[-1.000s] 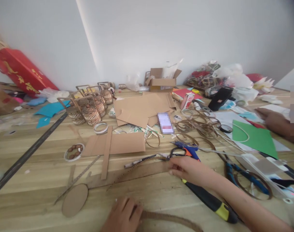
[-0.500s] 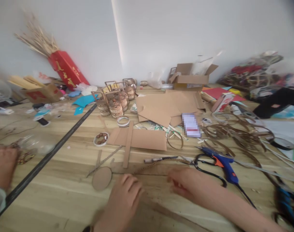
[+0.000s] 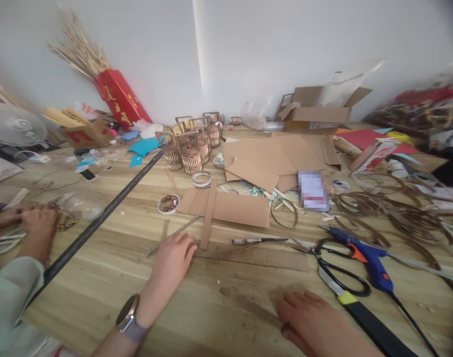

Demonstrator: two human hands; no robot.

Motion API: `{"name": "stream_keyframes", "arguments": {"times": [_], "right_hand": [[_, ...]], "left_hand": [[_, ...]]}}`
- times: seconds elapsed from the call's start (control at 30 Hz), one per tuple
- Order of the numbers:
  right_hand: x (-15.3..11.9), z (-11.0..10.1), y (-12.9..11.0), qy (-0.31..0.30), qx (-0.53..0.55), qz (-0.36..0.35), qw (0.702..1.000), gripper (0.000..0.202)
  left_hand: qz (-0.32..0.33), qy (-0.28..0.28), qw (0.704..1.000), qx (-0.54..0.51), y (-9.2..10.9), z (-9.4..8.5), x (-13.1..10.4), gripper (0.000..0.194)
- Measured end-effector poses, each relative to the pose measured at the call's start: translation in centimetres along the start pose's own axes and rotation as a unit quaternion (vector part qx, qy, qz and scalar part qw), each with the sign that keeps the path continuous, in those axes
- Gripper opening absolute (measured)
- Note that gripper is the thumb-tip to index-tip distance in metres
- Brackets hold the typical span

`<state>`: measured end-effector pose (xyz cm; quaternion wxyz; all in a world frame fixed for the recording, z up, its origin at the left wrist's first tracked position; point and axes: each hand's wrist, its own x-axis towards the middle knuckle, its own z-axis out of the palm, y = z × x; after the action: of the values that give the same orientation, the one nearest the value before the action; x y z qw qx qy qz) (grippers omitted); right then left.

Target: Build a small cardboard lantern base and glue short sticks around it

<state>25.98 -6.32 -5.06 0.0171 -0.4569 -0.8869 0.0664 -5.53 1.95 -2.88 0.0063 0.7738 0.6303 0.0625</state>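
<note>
My left hand, with a watch on its wrist, rests palm down beside the lower end of a narrow cardboard strip. Its fingers lie over the end of a thin patterned strip and seem to hold nothing. The cardboard disc is hidden. Nearer the front edge, my right hand is low over the table, slightly blurred, its thumb apart from the bent fingers and nothing visible between them. A long flat strip, a pen and black-handled scissors lie ahead of it.
A blue glue gun and a black-and-yellow cutter lie at right, below coiled brown strips. Small woven baskets stand behind cardboard sheets. At far left, another person's hand is near a clear plastic bag.
The view has shifted. My left hand has moved forward and left, onto where the cardboard disc lay. My right hand has drawn back toward the front edge, uncovering the cutter and the long strip.
</note>
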Motion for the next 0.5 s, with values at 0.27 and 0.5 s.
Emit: {"name": "stream_keyframes", "arguments": {"times": [0.27, 0.5], "right_hand": [[1.7, 0.1, 1.0, 0.128, -0.079, -0.034, 0.988, 0.021], [1.0, 1.2, 0.9, 0.088, -0.074, -0.016, 0.993, 0.026]], "left_hand": [[0.241, 0.054, 0.958, -0.146, 7.7, -0.7, -5.0, 0.008], [0.207, -0.197, 0.957, -0.047, 9.3, 0.4, -5.1, 0.024]]}}
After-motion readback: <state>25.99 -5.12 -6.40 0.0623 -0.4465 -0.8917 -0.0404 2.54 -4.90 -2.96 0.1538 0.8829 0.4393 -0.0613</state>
